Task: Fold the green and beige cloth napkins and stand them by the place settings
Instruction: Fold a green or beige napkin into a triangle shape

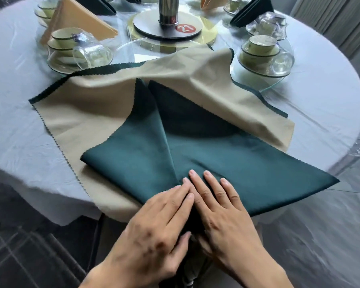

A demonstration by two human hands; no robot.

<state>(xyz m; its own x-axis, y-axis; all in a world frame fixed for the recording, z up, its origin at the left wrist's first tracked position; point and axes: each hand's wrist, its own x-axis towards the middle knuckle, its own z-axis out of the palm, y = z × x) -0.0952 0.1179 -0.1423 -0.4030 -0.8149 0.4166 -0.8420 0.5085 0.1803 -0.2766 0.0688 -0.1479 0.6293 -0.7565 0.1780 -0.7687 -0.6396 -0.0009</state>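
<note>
A dark green napkin (227,154) lies partly folded at the near table edge, its two flaps meeting along a centre crease. It rests on a spread beige napkin (104,104) with a green zigzag border. My left hand (154,223) and my right hand (220,206) lie side by side, pressing down on the green napkin's near point, fingers flat on the cloth and thumbs tucked under its edge. Folded napkins stand further back: a beige one (79,19) at the left and a dark green one (252,11) at the right.
The round table has a pale cloth (15,121). Place settings of stacked cups and glasses stand at the left (71,48) and right (262,55). A glass turntable with a metal post and a red number tag (185,28) is at the centre.
</note>
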